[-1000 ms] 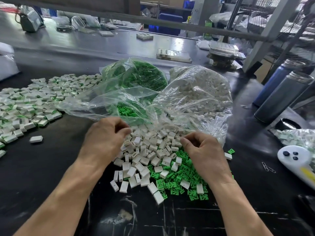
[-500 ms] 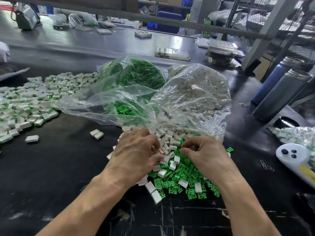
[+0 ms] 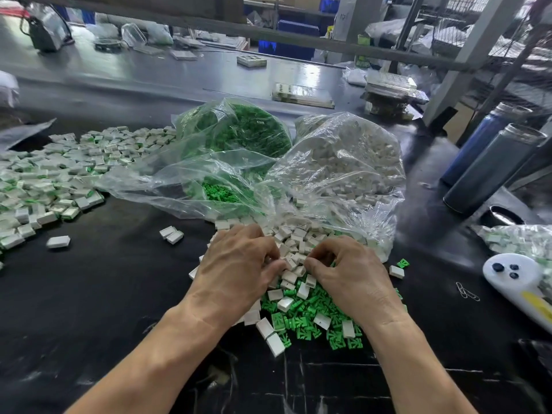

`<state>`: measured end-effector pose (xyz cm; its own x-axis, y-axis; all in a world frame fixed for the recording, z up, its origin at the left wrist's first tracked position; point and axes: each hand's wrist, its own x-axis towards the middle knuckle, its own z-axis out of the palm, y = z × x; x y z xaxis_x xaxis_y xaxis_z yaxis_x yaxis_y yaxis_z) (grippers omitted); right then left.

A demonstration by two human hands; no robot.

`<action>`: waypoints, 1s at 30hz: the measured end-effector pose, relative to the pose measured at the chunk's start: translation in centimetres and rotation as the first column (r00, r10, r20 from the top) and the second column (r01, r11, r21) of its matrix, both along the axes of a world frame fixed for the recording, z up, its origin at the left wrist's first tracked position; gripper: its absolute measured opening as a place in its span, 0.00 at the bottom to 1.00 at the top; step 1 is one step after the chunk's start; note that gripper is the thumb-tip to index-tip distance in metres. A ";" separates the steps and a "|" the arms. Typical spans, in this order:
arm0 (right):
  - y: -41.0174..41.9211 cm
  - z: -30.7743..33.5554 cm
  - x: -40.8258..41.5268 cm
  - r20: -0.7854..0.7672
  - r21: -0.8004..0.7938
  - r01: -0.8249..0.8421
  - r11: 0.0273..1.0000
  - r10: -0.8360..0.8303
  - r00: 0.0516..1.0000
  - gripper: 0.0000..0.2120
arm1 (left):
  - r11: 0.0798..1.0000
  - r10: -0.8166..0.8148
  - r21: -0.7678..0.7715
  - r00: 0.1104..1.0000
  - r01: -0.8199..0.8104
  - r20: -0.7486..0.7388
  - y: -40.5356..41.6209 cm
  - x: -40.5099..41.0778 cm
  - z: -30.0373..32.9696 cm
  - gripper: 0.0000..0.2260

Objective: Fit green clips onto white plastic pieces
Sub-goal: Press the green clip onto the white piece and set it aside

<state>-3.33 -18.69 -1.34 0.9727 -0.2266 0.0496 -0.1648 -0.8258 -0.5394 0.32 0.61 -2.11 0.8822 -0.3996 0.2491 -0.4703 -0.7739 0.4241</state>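
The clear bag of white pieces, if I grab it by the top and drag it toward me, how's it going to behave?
Probably floppy: the clear bag of white pieces is thin, crinkled film that sags over its load. It would likely feel fairly heavy, since it bulges with parts. Its mouth lies open toward the loose pile, so dragging it may well spill more pieces onto the black table.

Left grip [image 3: 239, 270] and right grip [image 3: 348, 271] knuckles-up, fingers curled — fingertips nearly meeting.

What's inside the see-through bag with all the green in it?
The clear bag holds lots of small green clips, heaped at the back and spilling toward its open mouth. Crinkled plastic and glare hide the ones deeper down, so what lies at the bottom cannot be seen.
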 end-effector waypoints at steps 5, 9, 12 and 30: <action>0.3 -0.2 0.0 0.146 0.215 0.005 0.977 -0.037 0.989 0.05 | 0.989 0.015 -0.144 0.999 -0.020 -0.037 0.0 0.1 -0.1 0.10; 0.3 -0.4 0.1 0.199 0.441 -0.013 0.898 -0.083 0.977 0.03 | 0.902 0.006 -0.427 0.992 -0.060 -0.127 -0.2 0.1 0.1 0.10; 0.3 -0.6 0.1 0.195 0.542 -0.030 0.840 -0.091 0.977 0.08 | 0.778 -0.072 -0.620 0.965 -0.103 -0.251 -0.5 0.1 0.3 0.11; 0.9 -0.9 0.1 0.272 0.681 -0.106 0.725 -0.116 0.955 0.03 | 0.502 -0.288 -0.809 0.823 -0.306 -0.490 -0.6 0.6 0.7 0.09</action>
